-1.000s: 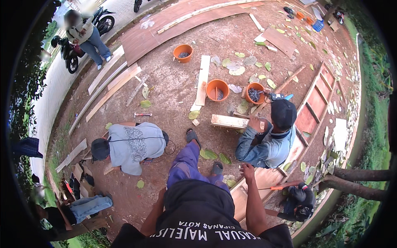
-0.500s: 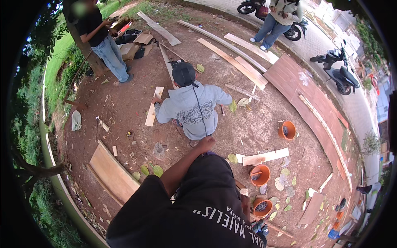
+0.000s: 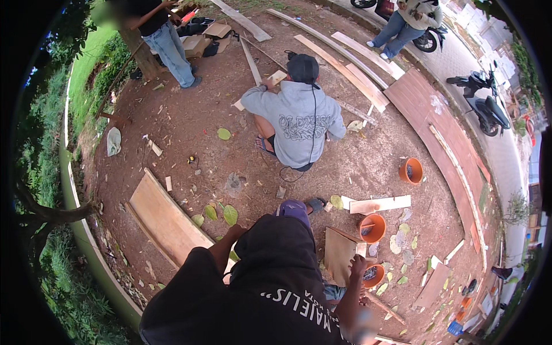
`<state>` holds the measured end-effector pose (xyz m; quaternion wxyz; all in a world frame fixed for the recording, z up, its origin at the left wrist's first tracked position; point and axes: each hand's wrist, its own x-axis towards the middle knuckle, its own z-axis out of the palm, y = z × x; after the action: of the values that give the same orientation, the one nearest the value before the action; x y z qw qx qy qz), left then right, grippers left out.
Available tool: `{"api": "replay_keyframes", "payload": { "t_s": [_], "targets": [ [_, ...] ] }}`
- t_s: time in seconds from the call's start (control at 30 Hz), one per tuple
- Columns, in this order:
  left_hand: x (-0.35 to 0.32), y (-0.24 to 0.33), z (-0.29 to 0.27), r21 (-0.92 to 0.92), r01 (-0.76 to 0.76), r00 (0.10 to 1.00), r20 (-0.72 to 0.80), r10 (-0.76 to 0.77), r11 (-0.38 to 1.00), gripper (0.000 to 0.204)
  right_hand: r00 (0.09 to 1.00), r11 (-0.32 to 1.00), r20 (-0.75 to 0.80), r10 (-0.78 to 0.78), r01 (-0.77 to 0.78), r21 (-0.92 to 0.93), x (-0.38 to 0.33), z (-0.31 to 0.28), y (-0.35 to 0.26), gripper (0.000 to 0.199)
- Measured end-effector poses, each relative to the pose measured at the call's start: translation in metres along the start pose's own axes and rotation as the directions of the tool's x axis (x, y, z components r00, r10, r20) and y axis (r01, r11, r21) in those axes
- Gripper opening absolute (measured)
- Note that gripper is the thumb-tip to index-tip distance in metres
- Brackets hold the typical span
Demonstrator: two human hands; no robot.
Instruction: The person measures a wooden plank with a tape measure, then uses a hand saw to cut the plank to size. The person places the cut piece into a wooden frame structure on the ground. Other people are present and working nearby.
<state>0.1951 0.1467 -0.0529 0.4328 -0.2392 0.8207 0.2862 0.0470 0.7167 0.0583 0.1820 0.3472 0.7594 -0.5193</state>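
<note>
Two flattened brown cardboard boxes [image 3: 202, 35] lie on the bare earth at the far edge of the yard, well away from both of the person's hands and beyond the crouching worker in the grey hoodie [image 3: 296, 123], beside the feet of a standing person in jeans [image 3: 171, 52]. No other packages, and no labels, signs or screens can be made out.

Wearer's got a black short-sleeved tee [image 3: 253, 305] with white block lettering curving across the chest at about 6 o'clock. Forearms are bare, no gloves on the left hand [image 3: 234, 231] or right hand [image 3: 357, 265]. Purple-blue trousers [image 3: 293, 208] poke out at 12 o'clock above the shirt.
</note>
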Motion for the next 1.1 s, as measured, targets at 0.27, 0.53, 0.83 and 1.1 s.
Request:
{"api": "replay_keyframes", "payload": {
  "t_s": [0.27, 0.53, 0.83, 1.1],
  "targets": [
    [-0.042, -0.061, -0.045, 0.26, -0.257, 0.958, -0.06, 0.281, 0.931, 0.044, 0.925, 0.95, 0.234, 0.3, -0.269, -0.157, -0.062, 0.076, 0.203, 0.028],
    [-0.006, -0.115, -0.102, 0.298, -0.356, 0.901, -0.143, 0.41, 0.886, 0.044, 0.994, 0.999, 0.106, 0.031, -0.034, 0.023, -0.148, 0.11, 0.151, 0.018],
    [0.033, -0.24, -0.254, -0.259, -0.17, 0.915, -0.4, 0.055, 0.951, 0.05, 0.758, 0.798, 0.25, 0.602, -0.57, -0.194, -0.281, 0.283, 0.151, 0.039],
    [0.188, -0.431, -0.355, 0.006, -0.05, 0.997, -0.066, 0.05, 0.999, 0.041, 0.777, 0.526, -0.138, 0.615, -0.534, -0.662, -0.438, 0.629, 0.018, 0.111]
  ]
}}
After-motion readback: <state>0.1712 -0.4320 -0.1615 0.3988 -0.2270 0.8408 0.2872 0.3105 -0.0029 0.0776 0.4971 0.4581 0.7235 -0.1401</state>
